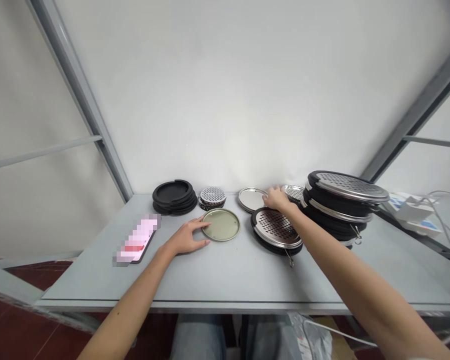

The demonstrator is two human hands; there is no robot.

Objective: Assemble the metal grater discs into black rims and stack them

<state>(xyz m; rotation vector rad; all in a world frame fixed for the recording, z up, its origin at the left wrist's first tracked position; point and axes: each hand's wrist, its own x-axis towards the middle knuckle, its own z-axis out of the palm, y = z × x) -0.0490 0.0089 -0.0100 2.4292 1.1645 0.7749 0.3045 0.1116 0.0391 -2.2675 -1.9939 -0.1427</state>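
Observation:
A shallow, greenish-gold round metal plate (221, 224) lies on the table. My left hand (187, 236) rests at its left rim, fingers spread, with fingertips touching the edge. Farther back, my right hand (276, 198) reaches to silver round plates (252, 198), its curled fingers at their right rim; the fingertips are partly hidden. Below my right forearm sits a round black holder (260, 235) with a perforated metal grater disc (277, 226) on top and a wire clasp (290, 257) sticking out at its front.
A tall stack of black holders with grater discs (347, 187) stands at right. Small perforated discs (212, 195) and black rings (174, 195) are stacked at the back. A phone (138, 240) lies left. Another perforated disc (294, 191) and a white box with cables (414, 210) are on the right.

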